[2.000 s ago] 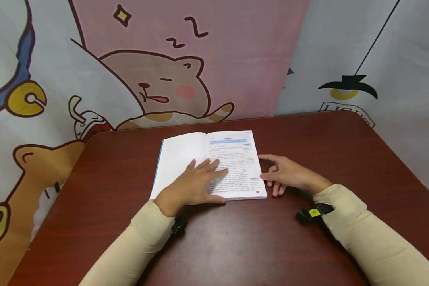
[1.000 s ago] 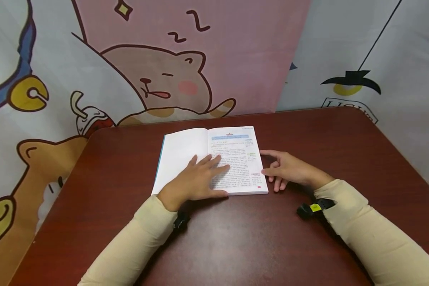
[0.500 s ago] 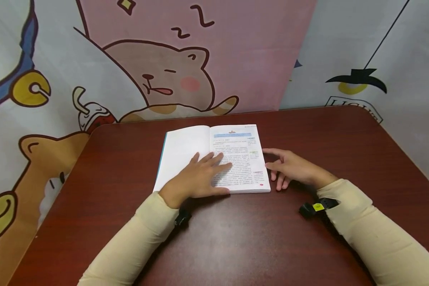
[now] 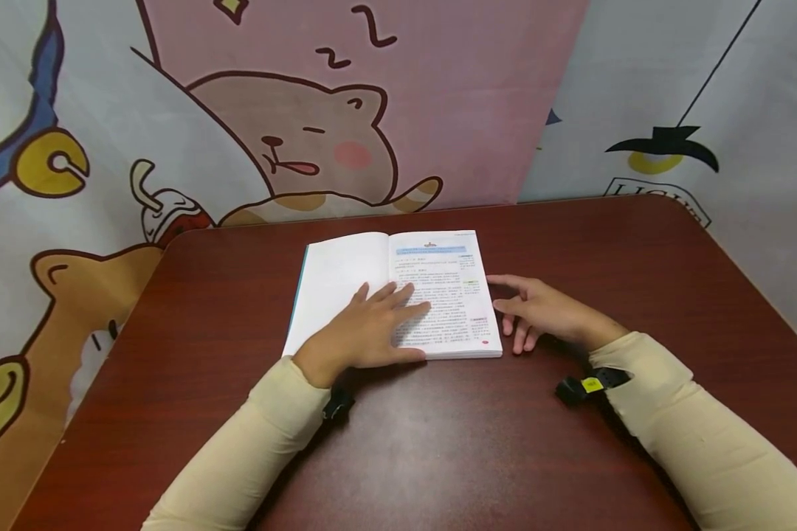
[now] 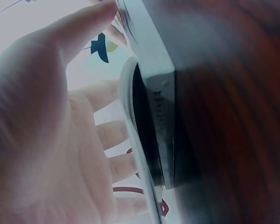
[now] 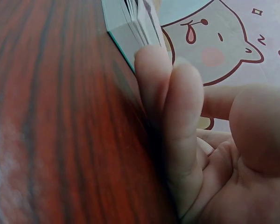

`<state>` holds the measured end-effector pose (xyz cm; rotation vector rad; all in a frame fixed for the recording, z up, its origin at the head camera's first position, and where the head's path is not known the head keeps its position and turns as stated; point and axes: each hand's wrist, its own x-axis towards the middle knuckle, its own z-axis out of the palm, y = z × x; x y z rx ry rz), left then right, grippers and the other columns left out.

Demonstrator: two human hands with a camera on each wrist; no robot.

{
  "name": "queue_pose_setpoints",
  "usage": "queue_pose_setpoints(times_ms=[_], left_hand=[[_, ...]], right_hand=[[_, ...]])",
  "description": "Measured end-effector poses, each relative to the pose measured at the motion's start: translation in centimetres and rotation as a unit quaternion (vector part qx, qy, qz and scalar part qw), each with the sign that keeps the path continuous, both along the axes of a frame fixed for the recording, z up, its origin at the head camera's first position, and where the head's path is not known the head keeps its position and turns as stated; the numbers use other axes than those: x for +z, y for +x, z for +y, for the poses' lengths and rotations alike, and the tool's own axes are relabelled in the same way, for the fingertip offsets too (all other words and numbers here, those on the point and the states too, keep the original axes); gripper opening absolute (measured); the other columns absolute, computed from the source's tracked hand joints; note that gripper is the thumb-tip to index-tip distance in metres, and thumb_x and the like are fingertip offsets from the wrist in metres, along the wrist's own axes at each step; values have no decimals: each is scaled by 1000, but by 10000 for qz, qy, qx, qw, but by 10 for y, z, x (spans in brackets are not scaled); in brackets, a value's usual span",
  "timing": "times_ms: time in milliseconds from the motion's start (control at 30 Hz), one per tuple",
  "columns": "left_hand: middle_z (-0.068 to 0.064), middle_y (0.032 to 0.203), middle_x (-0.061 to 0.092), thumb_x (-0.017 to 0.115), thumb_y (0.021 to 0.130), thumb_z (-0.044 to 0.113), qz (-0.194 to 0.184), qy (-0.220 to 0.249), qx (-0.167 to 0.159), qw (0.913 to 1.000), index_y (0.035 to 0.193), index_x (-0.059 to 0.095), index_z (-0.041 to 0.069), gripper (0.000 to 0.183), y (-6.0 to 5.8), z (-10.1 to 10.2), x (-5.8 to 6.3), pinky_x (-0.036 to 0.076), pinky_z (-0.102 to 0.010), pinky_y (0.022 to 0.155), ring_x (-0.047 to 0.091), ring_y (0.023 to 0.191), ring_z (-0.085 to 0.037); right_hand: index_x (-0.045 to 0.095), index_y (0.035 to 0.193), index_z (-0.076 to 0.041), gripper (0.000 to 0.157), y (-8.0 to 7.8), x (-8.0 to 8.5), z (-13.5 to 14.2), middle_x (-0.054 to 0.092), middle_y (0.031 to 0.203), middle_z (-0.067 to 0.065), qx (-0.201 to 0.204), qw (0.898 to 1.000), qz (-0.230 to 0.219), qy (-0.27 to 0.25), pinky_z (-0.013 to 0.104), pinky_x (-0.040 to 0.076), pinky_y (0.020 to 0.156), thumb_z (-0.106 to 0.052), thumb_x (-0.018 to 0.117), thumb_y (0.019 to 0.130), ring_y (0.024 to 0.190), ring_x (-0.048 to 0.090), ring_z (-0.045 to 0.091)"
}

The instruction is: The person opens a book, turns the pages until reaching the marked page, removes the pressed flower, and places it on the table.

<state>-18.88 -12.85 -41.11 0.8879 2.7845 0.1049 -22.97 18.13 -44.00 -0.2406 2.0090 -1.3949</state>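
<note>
**Spread fingers (image 4: 413,310) lie on an open book (image 4: 345,269)**

Nearest, two cream sleeves (image 4: 239,450) slant in over the tabletop (image 4: 432,450). A small black gadget (image 4: 574,391) sits at each wrist, and the right one has a yellow patch (image 4: 592,384).

The left hand (image 4: 365,332) lies palm down across the book's middle fold. Its fingers are wide apart, and its thumb (image 4: 408,355) points along the near edge.

The right hand (image 4: 547,306) is by the book's right side. Its pointer finger (image 4: 507,281) is straight and its thumb is apart from it. Both tips are at the page edge, but I can't tell if they press. The right wrist view shows two lower fingers (image 6: 182,102) close together near the tabletop, and a blue-green cover (image 6: 120,50) under the pages.

Only the left wrist view shows a dark gap (image 5: 146,126) between the thin side and thick side of the book.

The book is near the tabletop's far edge, around the middle. Its left page looks blank; its right page (image 4: 448,295) has words.

Farthest back, a sleepy cartoon bear (image 4: 292,140) fills the wall.
</note>
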Motion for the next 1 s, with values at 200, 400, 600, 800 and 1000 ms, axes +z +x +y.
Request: queue_pose_setpoints(times_ms=[200, 400, 600, 800, 1000], left_hand=[[-4, 166, 26, 53, 88, 73, -47, -10, 10, 10000, 155, 36, 35, 79, -1, 0, -1, 17, -63, 120, 26, 153, -32], [-5, 166, 26, 53, 89, 71, -49, 21, -7, 10000, 155, 36, 34, 78, -1, -1, -1, 17, -63, 120, 26, 153, -32], [-6, 166, 27, 54, 90, 69, -82, 61, -3, 9999, 155, 37, 33, 77, 0, -2, -1, 16, -64, 120, 26, 153, -33], [-6, 166, 27, 53, 90, 70, -88, 60, -3, 9999, 155, 37, 33, 77, 0, -2, 0, 16, -63, 120, 26, 153, -33], [-6, 166, 26, 53, 90, 70, -82, 81, -16, 9999, 155, 36, 33, 77, 0, -2, -1, 16, -63, 120, 26, 153, -32]], right_hand=[[17, 160, -17, 64, 1, 1, 0, 60, 75, 12, -23, 10000, -15, 32, 38, 56, 49, -21, 50, 105, 53, 68, 25], [17, 160, -16, 64, 1, 1, -1, 60, 76, 12, 0, 10000, -1, 41, 37, 56, 49, -20, 49, 105, 53, 68, 25], [18, 160, -17, 65, 0, 0, -1, 60, 76, 13, 18, 10000, 13, 24, 38, 56, 49, -21, 51, 105, 53, 68, 25], [18, 160, -18, 65, 0, 0, -1, 60, 76, 13, 17, 10000, -21, 18, 38, 56, 49, -22, 51, 105, 53, 68, 25], [18, 160, -18, 65, 0, -1, -1, 60, 76, 12, 0, 10000, 4, 4, 37, 56, 49, -22, 52, 104, 53, 68, 25]])
